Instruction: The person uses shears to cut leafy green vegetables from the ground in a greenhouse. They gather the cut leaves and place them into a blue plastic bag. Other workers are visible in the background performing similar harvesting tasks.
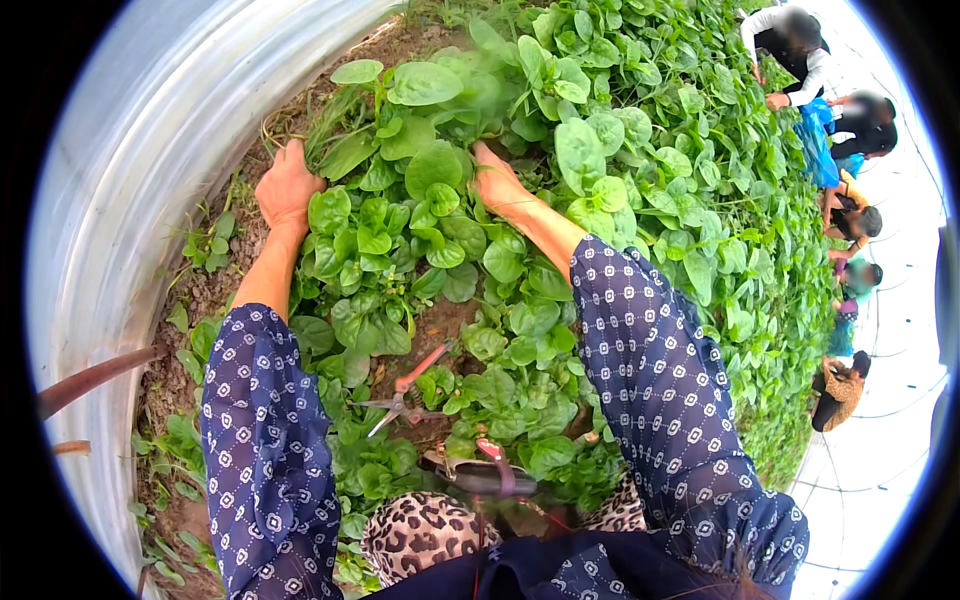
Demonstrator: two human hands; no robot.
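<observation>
Low green leafy plants with broad rounded leaves fill the bed in front of me. At the left edge of the bed, my left hand is closed, its fingers curled at the base of thin grass blades. My right hand reaches in among the leaves to the right; foliage hides its fingertips. Between my forearms, a pair of shears with red handles lies on the soil, blades spread, with neither hand touching it.
Along the left runs a translucent plastic sheet wall, with a brown curved rod by it. My patterned knee and a strapped shoe are close below. Several people crouch along the far right, near blue plastic bags.
</observation>
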